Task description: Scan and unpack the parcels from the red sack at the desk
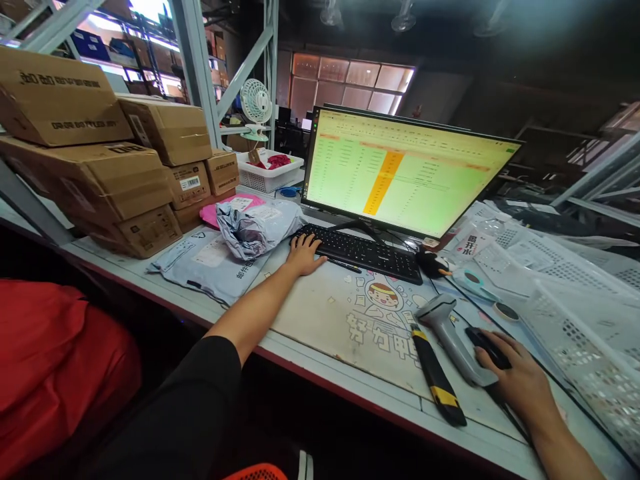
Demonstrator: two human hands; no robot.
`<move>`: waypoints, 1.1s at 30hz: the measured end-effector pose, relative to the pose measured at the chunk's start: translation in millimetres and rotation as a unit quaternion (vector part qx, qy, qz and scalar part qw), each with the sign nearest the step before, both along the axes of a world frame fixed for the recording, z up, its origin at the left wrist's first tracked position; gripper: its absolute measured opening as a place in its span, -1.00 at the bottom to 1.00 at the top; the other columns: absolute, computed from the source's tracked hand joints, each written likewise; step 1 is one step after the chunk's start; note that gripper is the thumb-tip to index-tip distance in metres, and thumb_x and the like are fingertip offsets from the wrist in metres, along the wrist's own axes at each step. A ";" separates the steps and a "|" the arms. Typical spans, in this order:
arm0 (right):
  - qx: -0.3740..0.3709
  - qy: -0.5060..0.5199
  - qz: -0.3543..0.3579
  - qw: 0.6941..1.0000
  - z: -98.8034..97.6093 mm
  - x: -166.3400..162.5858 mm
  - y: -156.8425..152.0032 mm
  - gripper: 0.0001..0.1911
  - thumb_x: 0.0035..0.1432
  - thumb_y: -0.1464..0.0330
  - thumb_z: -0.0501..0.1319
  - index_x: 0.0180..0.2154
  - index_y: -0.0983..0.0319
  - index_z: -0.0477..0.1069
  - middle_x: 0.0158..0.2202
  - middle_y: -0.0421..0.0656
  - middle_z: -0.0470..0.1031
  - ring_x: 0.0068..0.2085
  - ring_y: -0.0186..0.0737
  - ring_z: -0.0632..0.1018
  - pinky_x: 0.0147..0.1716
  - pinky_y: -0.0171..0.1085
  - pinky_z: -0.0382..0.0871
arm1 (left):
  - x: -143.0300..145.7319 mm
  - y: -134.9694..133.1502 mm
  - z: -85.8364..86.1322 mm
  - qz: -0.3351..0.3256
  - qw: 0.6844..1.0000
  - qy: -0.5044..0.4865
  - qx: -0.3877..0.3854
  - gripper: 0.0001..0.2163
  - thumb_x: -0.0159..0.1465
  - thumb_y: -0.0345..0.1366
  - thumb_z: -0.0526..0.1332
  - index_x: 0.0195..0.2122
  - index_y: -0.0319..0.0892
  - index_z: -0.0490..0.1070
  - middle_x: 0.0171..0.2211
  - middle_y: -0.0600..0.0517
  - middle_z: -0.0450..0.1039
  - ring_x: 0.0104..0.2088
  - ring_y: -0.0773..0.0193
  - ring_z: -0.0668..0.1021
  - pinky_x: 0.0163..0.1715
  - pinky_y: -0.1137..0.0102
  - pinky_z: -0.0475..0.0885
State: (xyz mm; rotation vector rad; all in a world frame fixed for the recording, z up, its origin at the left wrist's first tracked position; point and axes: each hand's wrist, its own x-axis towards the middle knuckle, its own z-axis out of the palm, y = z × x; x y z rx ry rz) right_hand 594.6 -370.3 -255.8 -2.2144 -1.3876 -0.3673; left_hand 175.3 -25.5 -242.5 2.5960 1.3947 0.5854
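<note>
My left hand point(304, 255) rests palm down on the left end of a black keyboard point(383, 257), its fingers spread over the keys. Over at the right, my right hand point(523, 377) is curled around a black computer mouse point(489, 348). A grey barcode scanner point(455, 343) lies just left of the mouse. Beside the scanner is a black and yellow utility knife point(434, 373). Behind the keyboard stands a monitor point(340, 167) showing a spreadsheet with an orange column. A pen point(344, 265) lies along the keyboard's front edge.
Cardboard boxes point(95, 180) are stacked at the left. Grey mailing bags point(200, 260) lie between them and my left hand. A white basket point(575, 340) borders the right side, near a roll of tape point(506, 311). Farther back are a white bin point(270, 175) and a small fan point(256, 101).
</note>
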 end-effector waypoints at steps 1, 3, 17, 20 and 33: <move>0.009 -0.003 -0.001 1.000 0.8 -0.8 -0.5 -0.35 0.12 -0.15 0.07 0.07 0.07 0.48 0.12 -0.03 0.48 0.10 0.17 0.56 0.12 0.06 0.47 | -0.3 -0.4 0.7 -0.001 1.000 -0.001 -0.002 -0.39 0.41 0.10 0.08 0.40 -0.10 0.25 0.50 -0.12 0.06 0.48 -0.17 0.09 0.46 -0.10 -0.08; 0.025 -0.014 0.000 1.000 2.5 -1.7 -0.8 -0.38 0.11 -0.14 0.07 0.03 0.06 0.49 0.11 -0.01 0.49 0.11 0.20 0.55 0.15 0.08 0.46 | -0.9 -1.5 2.0 -0.002 1.000 -0.002 -0.006 -0.39 0.41 0.10 0.09 0.40 -0.09 0.25 0.50 -0.12 0.06 0.48 -0.17 0.09 0.46 -0.10 -0.09; 0.005 0.013 -0.034 0.999 5.0 -7.6 -1.8 -0.37 -0.01 -0.11 0.09 0.01 0.03 0.51 0.11 -0.05 0.51 0.10 0.19 0.56 0.06 0.09 0.46 | -2.4 -2.8 4.2 -0.004 1.000 -0.004 -0.018 -0.42 0.43 0.07 0.09 0.39 -0.07 0.24 0.50 -0.10 0.05 0.48 -0.15 0.07 0.46 -0.09 -0.09; 0.013 0.016 -0.020 1.000 6.4 -7.8 -1.7 -0.39 -0.02 -0.10 0.09 -0.04 0.04 0.53 0.09 -0.03 0.52 0.12 0.21 0.55 0.10 0.10 0.44 | -2.3 -2.9 3.9 0.000 1.000 -0.004 -0.014 -0.43 0.43 0.06 0.09 0.39 -0.06 0.24 0.50 -0.10 0.06 0.48 -0.14 0.09 0.46 -0.08 -0.08; -0.008 -0.001 -0.022 1.000 4.3 -6.3 -2.6 -0.38 0.02 -0.11 0.07 0.01 0.02 0.51 0.12 -0.07 0.50 0.10 0.16 0.57 0.01 0.09 0.49 | -1.8 -1.8 1.8 0.002 1.000 -0.006 -0.006 -0.43 0.42 0.07 0.09 0.38 -0.05 0.26 0.49 -0.09 0.08 0.47 -0.12 0.10 0.46 -0.07 -0.08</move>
